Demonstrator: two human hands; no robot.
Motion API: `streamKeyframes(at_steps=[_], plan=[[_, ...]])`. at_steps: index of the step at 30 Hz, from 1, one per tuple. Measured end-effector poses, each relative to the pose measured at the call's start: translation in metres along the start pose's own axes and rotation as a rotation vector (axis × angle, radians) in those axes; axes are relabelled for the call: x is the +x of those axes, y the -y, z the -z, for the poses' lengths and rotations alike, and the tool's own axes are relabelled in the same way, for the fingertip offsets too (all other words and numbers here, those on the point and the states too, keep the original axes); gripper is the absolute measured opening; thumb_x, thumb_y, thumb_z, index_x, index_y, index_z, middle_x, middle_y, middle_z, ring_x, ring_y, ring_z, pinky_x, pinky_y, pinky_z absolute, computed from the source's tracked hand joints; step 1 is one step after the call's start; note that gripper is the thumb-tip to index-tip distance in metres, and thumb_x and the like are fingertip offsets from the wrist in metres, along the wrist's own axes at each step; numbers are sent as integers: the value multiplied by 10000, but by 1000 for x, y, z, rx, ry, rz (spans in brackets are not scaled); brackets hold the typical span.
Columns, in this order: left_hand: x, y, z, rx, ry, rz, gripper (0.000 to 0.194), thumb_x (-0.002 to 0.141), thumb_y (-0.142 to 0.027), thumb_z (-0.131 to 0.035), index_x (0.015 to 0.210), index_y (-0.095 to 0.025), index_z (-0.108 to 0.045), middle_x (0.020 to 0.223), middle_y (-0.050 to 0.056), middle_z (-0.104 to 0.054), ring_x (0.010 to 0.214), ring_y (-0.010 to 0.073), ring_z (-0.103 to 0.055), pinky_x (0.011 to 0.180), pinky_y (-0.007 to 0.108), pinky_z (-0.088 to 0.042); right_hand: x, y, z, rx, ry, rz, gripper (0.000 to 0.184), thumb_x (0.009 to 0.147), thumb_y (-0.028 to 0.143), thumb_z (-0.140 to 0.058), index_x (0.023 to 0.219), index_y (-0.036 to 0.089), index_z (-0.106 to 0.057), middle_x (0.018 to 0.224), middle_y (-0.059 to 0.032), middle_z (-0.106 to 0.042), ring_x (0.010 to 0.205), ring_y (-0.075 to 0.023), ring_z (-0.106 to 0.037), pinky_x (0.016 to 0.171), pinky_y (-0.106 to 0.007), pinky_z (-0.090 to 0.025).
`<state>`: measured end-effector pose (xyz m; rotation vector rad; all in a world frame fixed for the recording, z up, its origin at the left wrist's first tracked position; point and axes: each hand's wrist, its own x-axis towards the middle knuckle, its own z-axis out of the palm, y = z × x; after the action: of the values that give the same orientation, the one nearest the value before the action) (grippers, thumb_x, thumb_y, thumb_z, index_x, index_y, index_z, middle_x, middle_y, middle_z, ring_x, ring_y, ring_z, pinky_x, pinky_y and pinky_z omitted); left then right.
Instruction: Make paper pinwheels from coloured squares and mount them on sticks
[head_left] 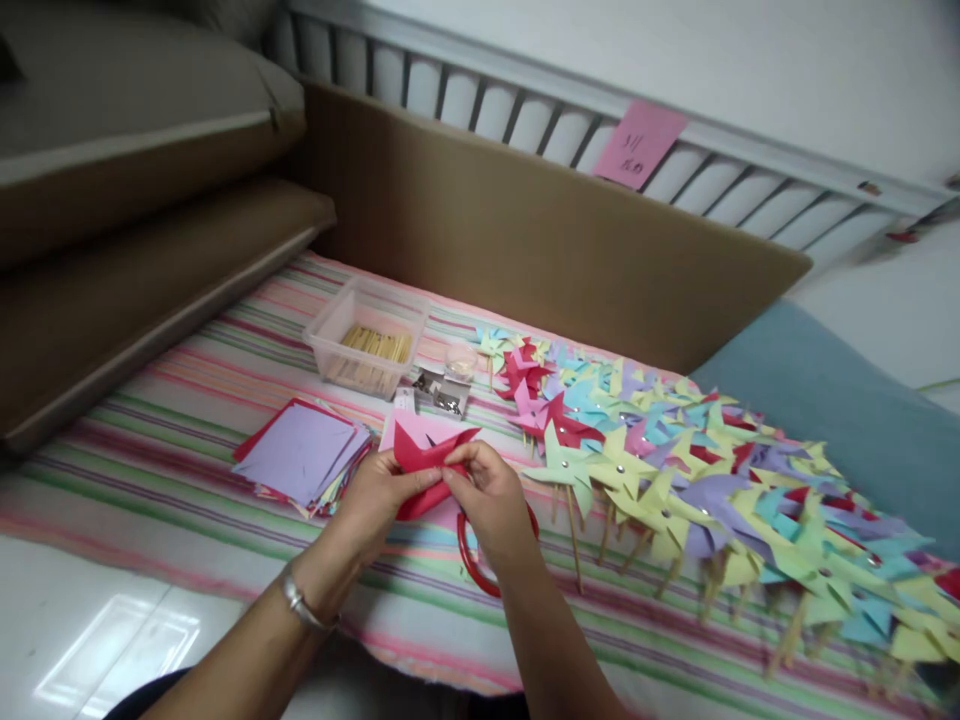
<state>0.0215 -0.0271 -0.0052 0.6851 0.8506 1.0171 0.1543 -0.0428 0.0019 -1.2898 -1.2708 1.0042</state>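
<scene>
A red paper pinwheel (421, 458), partly folded with its points curling up, is pinched between both my hands above the cloth. My left hand (381, 500) grips its left side with thumb on top. On the other side, my right hand (491, 492) presses the paper with thumb and fingers near the middle; whether a small pin is in those fingers is hidden. Scissors with red handles (471, 562) lie under my right hand, their blades out of sight. Beneath the pinwheel is a sheet of pink paper (388, 432). A stack of coloured paper squares (296, 455), lilac on top, lies left of my hands.
Ahead stands a clear plastic tub (322, 340) of wooden sticks, beside a small box of metal fasteners (448, 402) and a round clear container (460, 360). Many finished pinwheels (664, 512) on sticks crowd the right side. A brown board (525, 230) borders the striped cloth (187, 430).
</scene>
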Motion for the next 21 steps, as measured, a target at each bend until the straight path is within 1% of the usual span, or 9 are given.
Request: streamKeyframes(at_steps=[5, 7, 10, 12, 13, 15, 17, 19, 21], plan=[[-1, -7, 2, 141, -31, -103, 291, 592, -291, -798, 828, -128, -751, 810, 86, -729, 743, 207, -641, 717, 298, -469, -5, 8, 10, -71, 102, 10, 37, 755, 206, -600, 787, 191, -613, 779, -8, -622, 749, -158, -571, 703, -274, -433], [-3, -14, 4, 160, -40, -129, 265, 609, -283, -782, 826, -132, -752, 800, 77, -727, 736, 199, -632, 713, 294, -462, -5, 16, 18, -95, 126, 5, 69, 755, 249, -625, 787, 188, -628, 845, -39, -664, 823, -189, -604, 754, -307, -453], [-7, -29, 9, 140, -35, -138, 201, 606, -267, -778, 753, -135, -745, 697, 44, -699, 630, 156, -584, 641, 267, -442, 5, 32, 30, -112, -18, 5, 130, 749, 314, -645, 782, 189, -632, 930, -79, -699, 938, -234, -626, 845, -364, -461], [-12, -39, 16, 109, 16, -145, 172, 594, -264, -785, 694, -135, -732, 628, 22, -664, 573, 129, -539, 591, 246, -413, 23, 48, 31, -164, -150, 39, 154, 744, 335, -647, 790, 189, -632, 897, -79, -705, 910, -234, -638, 841, -375, -471], [-14, -45, 19, 90, 58, -151, 163, 592, -264, -787, 673, -136, -726, 605, 13, -646, 558, 119, -519, 578, 238, -398, 34, 57, 28, -217, -176, 78, 161, 746, 338, -644, 804, 188, -640, 882, -76, -705, 889, -230, -642, 833, -373, -475], [-18, -53, 28, 52, 161, -159, 158, 597, -268, -789, 649, -136, -718, 581, 3, -616, 547, 106, -491, 570, 228, -377, 63, 75, 13, -368, -114, 192, 159, 761, 329, -623, 814, 185, -665, 869, -66, -707, 852, -217, -642, 817, -363, -480], [-21, -59, 36, 20, 261, -147, 176, 607, -281, -789, 684, -134, -728, 613, 11, -622, 575, 112, -500, 588, 230, -375, 98, 89, -12, -538, 37, 283, 141, 791, 259, -578, 828, 191, -697, 892, -53, -713, 876, -201, -637, 845, -348, -468], [-23, -63, 44, -17, 331, -126, 210, 601, -296, -799, 724, -137, -736, 656, 21, -637, 606, 122, -516, 601, 232, -376, 134, 93, -44, -643, 210, 252, 132, 773, 151, -591, 796, 201, -711, 870, -27, -719, 878, -185, -639, 852, -322, -459], [-23, -67, 50, -50, 378, -102, 220, 593, -302, -809, 730, -145, -737, 675, 26, -645, 622, 131, -531, 608, 234, -381, 168, 88, -77, -664, 295, 145, 120, 746, 88, -637, 748, 187, -704, 821, -17, -712, 847, -183, -641, 834, -310, -471]])
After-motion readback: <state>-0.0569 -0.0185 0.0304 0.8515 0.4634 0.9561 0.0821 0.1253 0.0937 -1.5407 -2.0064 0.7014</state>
